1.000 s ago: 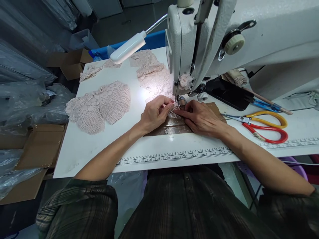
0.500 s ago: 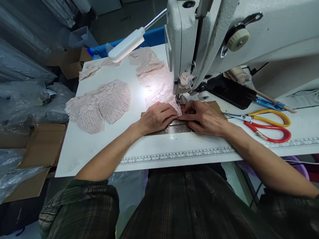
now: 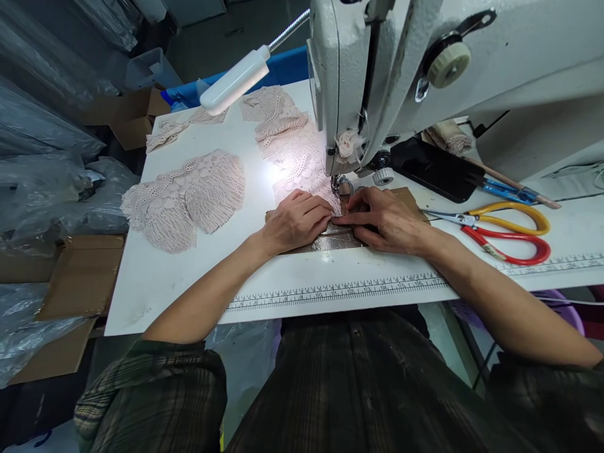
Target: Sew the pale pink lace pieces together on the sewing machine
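Observation:
A strip of pale pink lace fabric runs under the lamp to the needle area of a white sewing machine. My left hand presses on the near end of the lace, its fingers closed together. Just right of it, in front of the presser foot, my right hand pinches the lace edge between thumb and fingers. The fingertips of both hands almost meet, and the fabric beneath them is partly hidden. Under the hands lies a brown, shiny taped plate.
Another lace piece lies left on the white table. Scissors with yellow and red handles, a black phone and a blue tool lie right. A lamp overhangs the lace. A printed ruler follows the front edge.
The view has shifted slightly, so the machine and table sit a little differently in the picture. Both hands keep nearly the same pose on the lace.

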Demonstrator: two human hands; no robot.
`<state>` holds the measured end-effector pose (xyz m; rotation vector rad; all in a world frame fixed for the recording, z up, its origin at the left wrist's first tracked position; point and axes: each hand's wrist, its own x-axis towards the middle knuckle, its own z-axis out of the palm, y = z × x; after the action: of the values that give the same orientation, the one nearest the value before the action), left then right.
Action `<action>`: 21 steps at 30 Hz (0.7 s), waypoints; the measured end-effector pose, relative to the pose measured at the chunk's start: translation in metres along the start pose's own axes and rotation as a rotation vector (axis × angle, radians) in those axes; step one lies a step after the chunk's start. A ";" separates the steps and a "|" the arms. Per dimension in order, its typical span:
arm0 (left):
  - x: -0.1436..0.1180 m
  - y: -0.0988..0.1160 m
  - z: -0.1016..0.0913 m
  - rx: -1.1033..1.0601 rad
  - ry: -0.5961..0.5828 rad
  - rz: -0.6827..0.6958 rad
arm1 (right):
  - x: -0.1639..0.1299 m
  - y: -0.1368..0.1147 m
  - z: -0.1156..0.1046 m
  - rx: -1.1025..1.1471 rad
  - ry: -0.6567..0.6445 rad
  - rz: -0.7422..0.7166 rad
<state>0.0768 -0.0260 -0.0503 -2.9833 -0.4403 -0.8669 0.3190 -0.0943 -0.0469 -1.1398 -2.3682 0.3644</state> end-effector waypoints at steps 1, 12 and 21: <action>0.000 0.000 0.000 -0.002 -0.012 -0.009 | 0.000 0.000 0.000 0.000 -0.004 0.008; 0.003 0.001 -0.003 -0.052 -0.065 -0.045 | 0.002 0.004 -0.006 0.105 0.083 0.140; 0.001 -0.001 0.000 -0.036 0.000 0.028 | 0.001 0.009 0.002 -0.015 0.111 0.117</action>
<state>0.0772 -0.0244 -0.0501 -3.0138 -0.3868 -0.8819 0.3227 -0.0879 -0.0521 -1.2756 -2.2182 0.3148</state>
